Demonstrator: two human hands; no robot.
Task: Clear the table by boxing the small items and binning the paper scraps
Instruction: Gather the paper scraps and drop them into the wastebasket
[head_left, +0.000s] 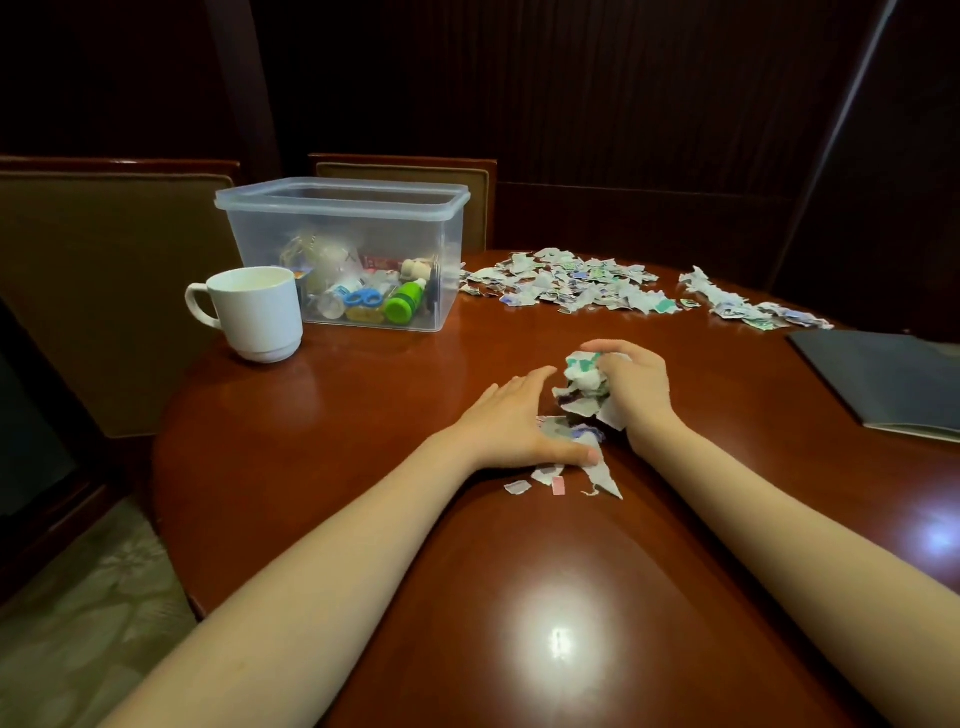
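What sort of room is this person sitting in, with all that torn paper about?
Probably a meeting or dining room, perhaps in a hotel or office: a large polished wooden table, padded wood-framed chairs drawn up to it, a white mug and a dark folder.

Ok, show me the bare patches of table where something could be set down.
Bare table lies between the mug and the left hand, and between the right hand and the booklet. Crowded: the far side, with the box and scrap piles.
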